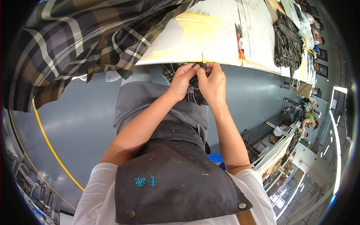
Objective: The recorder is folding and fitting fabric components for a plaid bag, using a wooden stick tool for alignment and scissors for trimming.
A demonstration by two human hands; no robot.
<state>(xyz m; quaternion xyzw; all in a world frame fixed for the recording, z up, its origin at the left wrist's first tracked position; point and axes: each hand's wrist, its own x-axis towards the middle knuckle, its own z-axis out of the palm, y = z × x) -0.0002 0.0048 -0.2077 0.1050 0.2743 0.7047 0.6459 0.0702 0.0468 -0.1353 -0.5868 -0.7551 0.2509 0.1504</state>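
A dark plaid piece of fabric (194, 92) hangs from my two hands at the near edge of the table, its lower part falling over my apron. My left hand (181, 81) pinches the fabric between thumb and fingers. Right beside it, my right hand (213, 84) grips the same fabric, thumb pressed against curled fingers. The fingertips of both hands almost meet. A small tan strip (203, 57) stands up at the table edge just above them. The part of the fabric between the fingers is mostly hidden.
A large brown, black and white plaid cloth (80, 35) drapes over the left end of the white table (217, 41). Red-handled snips (239, 41) lie near the edge, right of my hands. Folded plaid pieces (288, 43) are stacked farther right. Other people (309, 119) work beyond.
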